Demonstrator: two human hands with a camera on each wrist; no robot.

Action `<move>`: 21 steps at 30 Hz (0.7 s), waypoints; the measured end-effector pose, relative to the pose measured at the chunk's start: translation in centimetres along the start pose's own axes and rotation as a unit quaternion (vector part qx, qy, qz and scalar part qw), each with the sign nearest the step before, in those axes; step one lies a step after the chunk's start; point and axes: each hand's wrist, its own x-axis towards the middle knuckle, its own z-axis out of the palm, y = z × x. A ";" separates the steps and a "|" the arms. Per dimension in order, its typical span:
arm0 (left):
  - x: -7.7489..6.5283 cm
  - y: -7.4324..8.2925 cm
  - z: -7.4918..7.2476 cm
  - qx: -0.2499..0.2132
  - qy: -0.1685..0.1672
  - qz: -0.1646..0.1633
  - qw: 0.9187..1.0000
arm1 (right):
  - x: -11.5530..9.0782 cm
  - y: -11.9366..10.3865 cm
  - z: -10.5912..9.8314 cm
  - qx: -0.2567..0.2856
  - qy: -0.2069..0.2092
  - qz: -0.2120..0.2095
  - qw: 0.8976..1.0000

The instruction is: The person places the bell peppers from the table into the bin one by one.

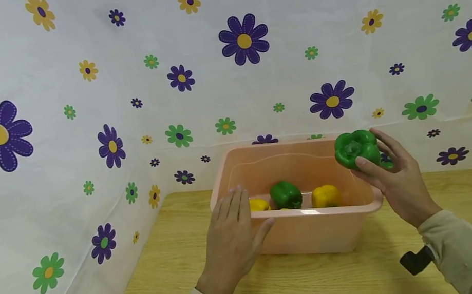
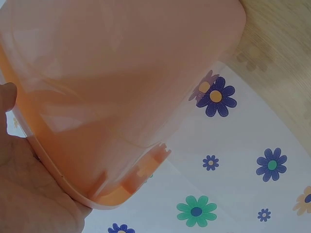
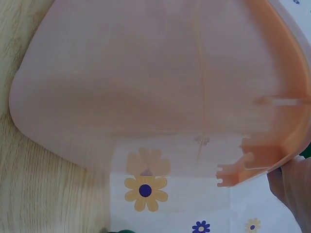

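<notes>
In the head view my right hand (image 1: pixel 403 179) holds a green bell pepper (image 1: pixel 355 149) between thumb and fingers, above the right end of a peach plastic tub (image 1: pixel 307 234). My left hand (image 1: pixel 230 234) lies over the tub's front left rim, fingers straight and thumb along the outside. Inside the tub are another green bell pepper (image 1: pixel 285 195), a yellow bell pepper (image 1: pixel 326 196) at the right and a yellow one (image 1: pixel 258 204) partly hidden by the left hand. The left wrist view shows part of the left hand (image 2: pixel 36 189) at the rim.
The tub stands on a light wood table (image 1: pixel 180 260). A white sheet with printed flowers (image 1: pixel 198 33) hangs behind and along the left side. A black device (image 1: pixel 416 261) is strapped at the right wrist.
</notes>
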 end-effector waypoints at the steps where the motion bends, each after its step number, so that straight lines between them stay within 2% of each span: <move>1: 0.0 0.0 0.0 0.001 -0.001 0.000 1.000 | 0.0 0.0 0.0 -0.003 -0.003 -0.002 1.000; 10: 0.0 0.0 -0.1 0.005 -0.006 -0.001 1.000 | 0.0 0.0 -0.1 -0.032 -0.013 -0.005 0.999; 21: 0.0 0.1 -0.3 0.001 -0.018 -0.010 1.000 | 0.1 -0.1 0.1 -0.060 -0.013 0.011 0.998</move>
